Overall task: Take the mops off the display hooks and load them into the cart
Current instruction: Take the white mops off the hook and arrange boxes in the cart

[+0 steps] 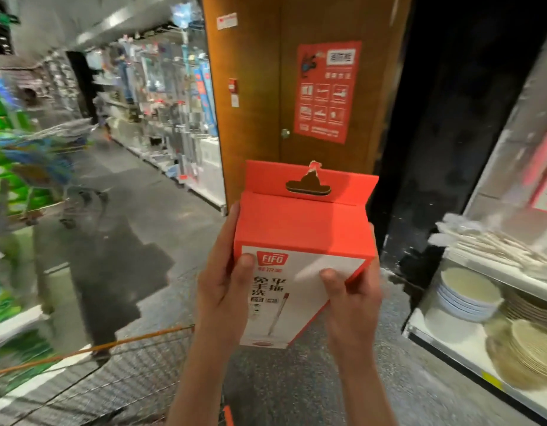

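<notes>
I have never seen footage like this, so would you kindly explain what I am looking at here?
This is a single view from a camera worn on a person's head, looking forward and down in a shop aisle. No machine is involved: the left hand and right hand both hold a red and white mop box, whose hang tab is torn. Below is the wire cart. Stacked plates sit on a shelf to the right, and a wooden door stands ahead.

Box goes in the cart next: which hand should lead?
Left, probably. Both hands grip the mop box, but the left hand is on the side of the cart, at lower left; the right hand is farther.
</notes>
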A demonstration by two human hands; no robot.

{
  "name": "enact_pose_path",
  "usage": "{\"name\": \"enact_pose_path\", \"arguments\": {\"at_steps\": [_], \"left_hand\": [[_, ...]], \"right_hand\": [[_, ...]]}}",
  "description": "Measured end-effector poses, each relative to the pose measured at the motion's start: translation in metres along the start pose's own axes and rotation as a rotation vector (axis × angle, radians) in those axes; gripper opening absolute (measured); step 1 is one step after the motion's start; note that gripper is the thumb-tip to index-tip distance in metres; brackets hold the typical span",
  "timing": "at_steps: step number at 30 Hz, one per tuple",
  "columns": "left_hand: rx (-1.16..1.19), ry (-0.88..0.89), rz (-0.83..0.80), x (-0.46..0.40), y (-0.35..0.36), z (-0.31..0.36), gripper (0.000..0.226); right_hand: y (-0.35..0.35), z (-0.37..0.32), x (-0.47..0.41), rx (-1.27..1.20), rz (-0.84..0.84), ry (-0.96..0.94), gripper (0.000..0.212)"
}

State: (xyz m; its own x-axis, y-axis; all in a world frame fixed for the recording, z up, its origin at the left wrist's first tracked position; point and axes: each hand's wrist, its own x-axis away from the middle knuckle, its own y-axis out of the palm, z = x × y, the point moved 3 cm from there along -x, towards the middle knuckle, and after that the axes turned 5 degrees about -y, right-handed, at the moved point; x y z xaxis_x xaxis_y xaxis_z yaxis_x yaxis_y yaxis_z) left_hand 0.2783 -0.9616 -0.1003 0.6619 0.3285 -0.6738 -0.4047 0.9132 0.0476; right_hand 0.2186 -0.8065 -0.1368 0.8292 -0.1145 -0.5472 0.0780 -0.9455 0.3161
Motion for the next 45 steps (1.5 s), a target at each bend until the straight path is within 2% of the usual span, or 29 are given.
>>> {"name": "enact_pose_path", "arguments": {"at_steps": [3,8,9,12,25,32,40,45], "left_hand": [[0.042,-0.056,-0.093,0.004,0.045,-0.008,0.049],[0.117,-0.189,-0.172,0.019,0.106,-0.028,0.07],[0.117,-0.211,-0.191,0.022,0.119,-0.03,0.069],[0.136,-0.285,-0.277,0.028,0.155,-0.036,0.051],[0.34,-0.454,-0.543,0.034,0.302,-0.067,0.054],[0.439,-0.515,-0.648,0.015,0.415,-0.109,0.05],[0.535,-0.583,-0.754,-0.015,0.53,-0.148,0.053],[0.57,-0.578,-0.809,-0.023,0.579,-0.152,0.053]], "right_hand": [[-0.045,-0.005,-0.009,0.039,0.041,-0.032,0.088],[-0.112,-0.017,-0.019,0.197,0.072,-0.077,0.079],[-0.124,-0.018,-0.02,0.218,0.085,-0.076,0.077],[-0.159,-0.021,-0.024,0.246,0.127,-0.078,0.078],[-0.286,-0.025,-0.048,0.417,0.399,-0.063,0.081],[-0.365,-0.009,-0.099,0.501,0.544,-0.077,0.079],[-0.439,-0.007,-0.172,0.623,0.609,-0.12,0.074],[-0.475,-0.009,-0.191,0.632,0.663,-0.128,0.079]]}}
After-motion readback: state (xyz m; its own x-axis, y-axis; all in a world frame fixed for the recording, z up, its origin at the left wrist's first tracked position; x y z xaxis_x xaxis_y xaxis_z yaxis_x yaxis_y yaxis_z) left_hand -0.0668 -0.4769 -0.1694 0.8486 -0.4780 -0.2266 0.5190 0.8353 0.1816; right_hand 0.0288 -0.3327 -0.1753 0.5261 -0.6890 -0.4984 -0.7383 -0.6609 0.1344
